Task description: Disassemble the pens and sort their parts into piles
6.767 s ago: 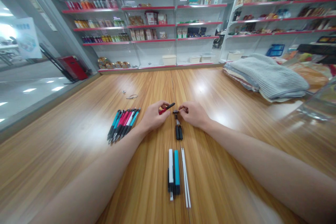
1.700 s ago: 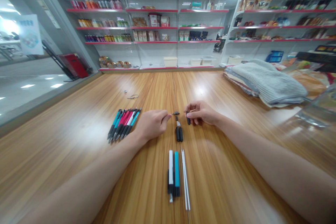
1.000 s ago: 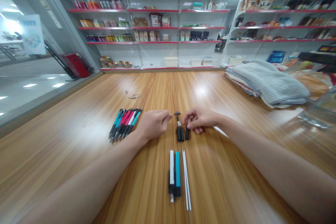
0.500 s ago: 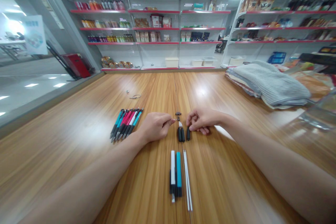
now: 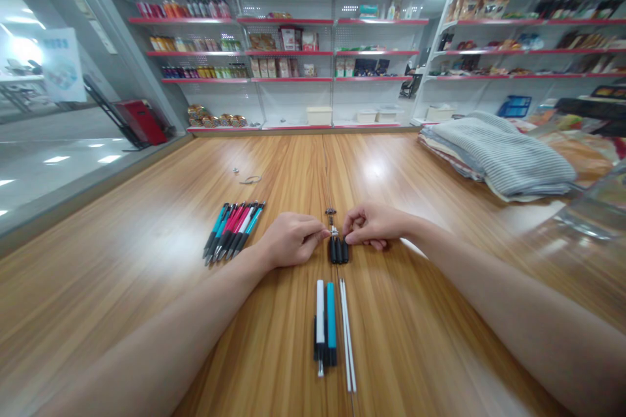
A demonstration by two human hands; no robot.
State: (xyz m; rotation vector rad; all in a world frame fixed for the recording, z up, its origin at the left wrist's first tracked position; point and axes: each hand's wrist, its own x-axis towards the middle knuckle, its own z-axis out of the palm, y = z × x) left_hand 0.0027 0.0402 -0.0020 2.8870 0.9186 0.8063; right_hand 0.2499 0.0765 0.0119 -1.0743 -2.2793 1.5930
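Three black pen grips (image 5: 338, 251) lie side by side on the wooden table (image 5: 274, 352). My right hand (image 5: 374, 225) has its thumb and forefinger closed at the top of the rightmost grip. On the other side, my left hand (image 5: 296, 238) is pinched by the small white pieces (image 5: 334, 231) above the grips; what its fingertips hold, if anything, is hidden. Small dark parts (image 5: 330, 212) sit just beyond. Nearer me lie a white pen barrel (image 5: 319, 313), a blue pen barrel (image 5: 331, 316) and two thin white refills (image 5: 347, 335).
Left of my left hand is a row of several assembled pens (image 5: 233, 231). A thin curled strip (image 5: 250, 180) and a tiny metal bit (image 5: 235, 171) lie farther back. Folded cloths (image 5: 503, 153) and a clear container (image 5: 596, 208) occupy the right side. Stocked shelves (image 5: 288, 52) stand behind.
My right hand has shifted slightly left, and the rightmost black grip now lies close against the other two. My left hand's fingertips have come a little lower, toward the white pieces.
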